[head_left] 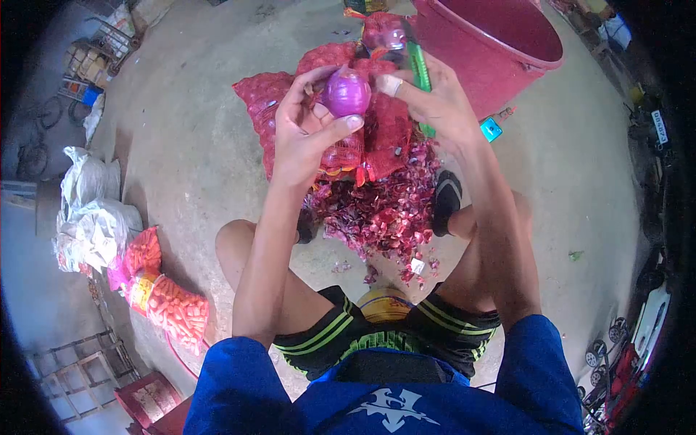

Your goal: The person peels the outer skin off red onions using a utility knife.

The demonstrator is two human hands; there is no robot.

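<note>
A shiny purple-red onion (346, 93) sits in my left hand (308, 134), with the thumb along its lower side and the fingers behind it. To its right, my right hand (435, 98) grips a green utility knife (418, 69), held upright. The knife's upper end is smeared by motion. A pale wrap covers the tip of the right thumb. Below both hands, a heap of onion skins (384, 217) lies on the floor between my feet. Red mesh sacks of onions (264, 105) stand just behind my hands.
A large pink tub (478, 51) stands at the back right, with a phone (491, 129) near its base. White sacks (94, 210) and an orange-filled mesh bag (174, 304) lie to the left. Wheeled items (602, 348) line the right side.
</note>
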